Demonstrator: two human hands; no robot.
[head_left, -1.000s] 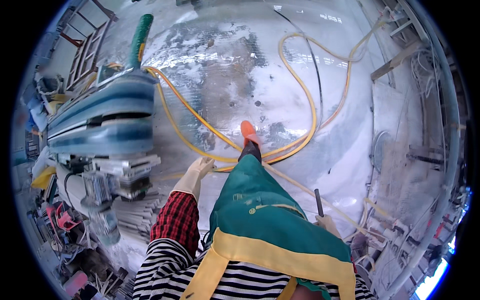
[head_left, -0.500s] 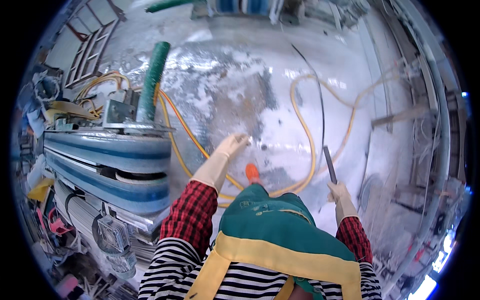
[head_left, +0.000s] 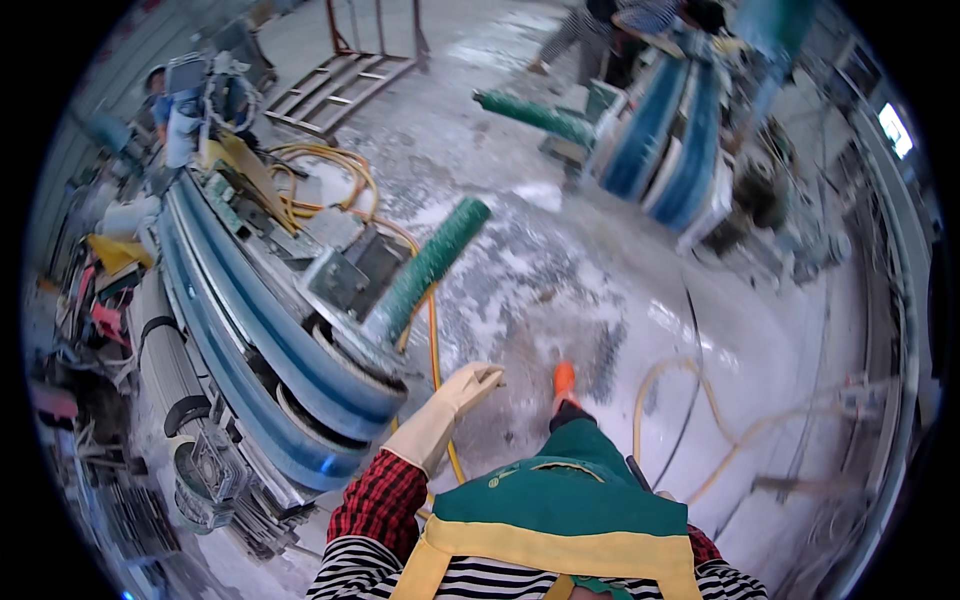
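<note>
My left hand (head_left: pixel 462 392), in a cream rubber glove, hangs in front of my body with its fingers curled together. Nothing shows between them. Close to its left is the rounded end of a machine with long blue belts (head_left: pixel 330 375); from that machine slants a green, crusted tube (head_left: pixel 428 268). Most of my right hand (head_left: pixel 667 495) is hidden behind my green apron (head_left: pixel 570 495). Only a sliver of its glove shows, beside a dark, narrow bar (head_left: pixel 637 472) that it holds. One orange boot (head_left: pixel 565 382) is ahead on the wet floor.
Yellow hoses (head_left: pixel 640 400) and a black cable (head_left: pixel 692 335) lie across the floor. A second blue-belted machine (head_left: pixel 660 140) stands at the far right, with people (head_left: pixel 600 40) near it. A rusty metal frame (head_left: pixel 345 90) stands at the back left.
My view has swung, bringing the far machine and people into sight. Both hands are lower in the picture; the right, earlier plainly around the bar, has gone mostly behind the apron.
</note>
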